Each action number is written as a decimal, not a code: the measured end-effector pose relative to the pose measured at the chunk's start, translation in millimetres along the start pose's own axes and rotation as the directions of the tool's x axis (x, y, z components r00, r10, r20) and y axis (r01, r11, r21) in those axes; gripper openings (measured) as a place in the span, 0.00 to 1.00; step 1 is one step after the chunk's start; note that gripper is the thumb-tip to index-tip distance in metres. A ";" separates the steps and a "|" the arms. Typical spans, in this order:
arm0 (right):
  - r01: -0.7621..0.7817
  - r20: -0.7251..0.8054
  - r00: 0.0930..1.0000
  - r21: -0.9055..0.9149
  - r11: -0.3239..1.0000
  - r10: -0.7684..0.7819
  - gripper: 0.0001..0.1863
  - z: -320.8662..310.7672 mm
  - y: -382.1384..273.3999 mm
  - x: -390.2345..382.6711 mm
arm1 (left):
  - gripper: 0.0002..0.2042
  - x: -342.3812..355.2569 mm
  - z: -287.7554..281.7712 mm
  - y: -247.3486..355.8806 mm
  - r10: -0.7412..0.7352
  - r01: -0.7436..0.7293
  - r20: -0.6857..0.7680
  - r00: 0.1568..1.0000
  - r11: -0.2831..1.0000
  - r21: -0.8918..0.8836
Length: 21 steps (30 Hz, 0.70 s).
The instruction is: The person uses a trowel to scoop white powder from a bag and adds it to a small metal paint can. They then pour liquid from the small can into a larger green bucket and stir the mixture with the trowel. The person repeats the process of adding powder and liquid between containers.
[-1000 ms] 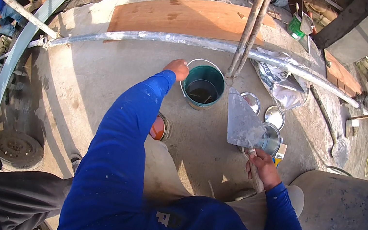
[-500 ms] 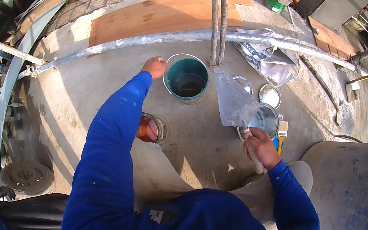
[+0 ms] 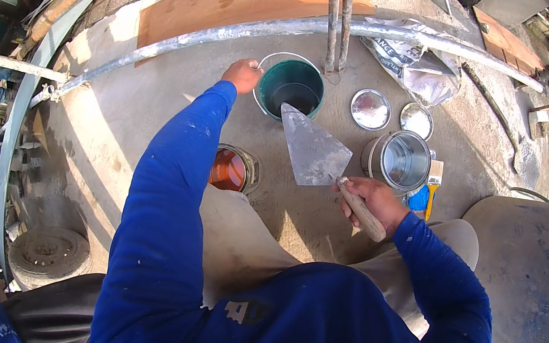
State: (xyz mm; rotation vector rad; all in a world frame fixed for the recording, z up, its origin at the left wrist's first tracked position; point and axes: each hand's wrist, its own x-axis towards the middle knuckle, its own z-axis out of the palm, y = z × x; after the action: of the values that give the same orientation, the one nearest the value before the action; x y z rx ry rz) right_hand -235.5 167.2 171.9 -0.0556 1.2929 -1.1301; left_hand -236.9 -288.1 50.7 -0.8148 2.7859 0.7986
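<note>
My left hand (image 3: 242, 75) has its fingers closed round the wire handle of a green bucket (image 3: 273, 87). Dark liquid lies in the bucket's bottom. In my right hand (image 3: 380, 203) is the wooden grip of a pointed trowel (image 3: 313, 152), its flat grey blade aimed left with the tip over the bucket's near rim. An open tin of orange-red liquid (image 3: 228, 169) stands nearer me, below the bucket. Just beyond my right hand is an open silver metal can (image 3: 404, 163). A paintbrush (image 3: 435, 179) with a yellow handle is beside that can.
Two round metal lids (image 3: 370, 109) lie on the concrete beyond the can. A metal pipe (image 3: 262, 31) crosses in front, with upright poles (image 3: 335, 28) behind the bucket. A cement sack (image 3: 417, 68) and a shovel (image 3: 527, 161) lie right; a large drum (image 3: 522, 267) stands close at my right.
My right hand has swung the trowel left and slightly toward me, so its blade tip now overlaps the bucket and the silver can shows more. The left hand still grips the bucket handle.
</note>
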 end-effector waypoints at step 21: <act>-0.060 -0.139 0.989 -0.113 0.992 0.043 0.21 14.3 -12.1 -38.7 | 0.13 15.4 15.0 -22.4 -0.051 0.051 -0.002 0.999 0.999 -0.014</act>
State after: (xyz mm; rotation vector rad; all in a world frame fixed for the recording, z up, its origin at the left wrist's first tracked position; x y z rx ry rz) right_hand -226.4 179.8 212.0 -0.0321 1.4743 -1.0271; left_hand -238.3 -303.4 23.8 -0.8859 2.7524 0.8105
